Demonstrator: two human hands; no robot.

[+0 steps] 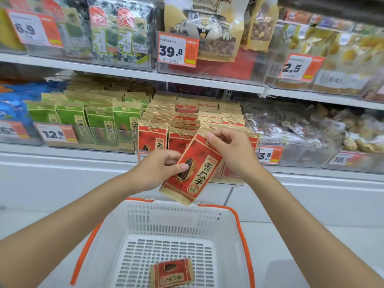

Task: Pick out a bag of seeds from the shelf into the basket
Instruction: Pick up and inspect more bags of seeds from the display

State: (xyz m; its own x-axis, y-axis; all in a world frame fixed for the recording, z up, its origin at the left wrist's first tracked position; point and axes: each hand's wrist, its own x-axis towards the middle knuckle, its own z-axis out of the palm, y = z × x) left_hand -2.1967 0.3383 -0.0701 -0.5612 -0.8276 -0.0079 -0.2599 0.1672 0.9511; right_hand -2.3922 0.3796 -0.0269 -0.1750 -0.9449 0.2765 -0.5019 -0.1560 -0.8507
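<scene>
A red and tan bag of seeds point(195, 173) hangs tilted in front of the shelf, just above the far rim of the basket. My left hand point(160, 169) pinches its left edge with the thumb on the front. My right hand point(226, 150) grips its top right corner. Below stands a white basket with orange handles point(228, 223). One more red seed bag point(172, 273) lies flat on the basket's floor. Rows of the same red bags point(153, 136) stand upright in the shelf bin behind my hands.
Green seed bags point(99, 119) fill the bin to the left, blue packs point(12, 109) beyond them. Clear packs of dried snacks point(311, 125) lie at the right. An upper shelf point(133, 74) carries seaweed and nut bags. Orange price tags line the shelf fronts.
</scene>
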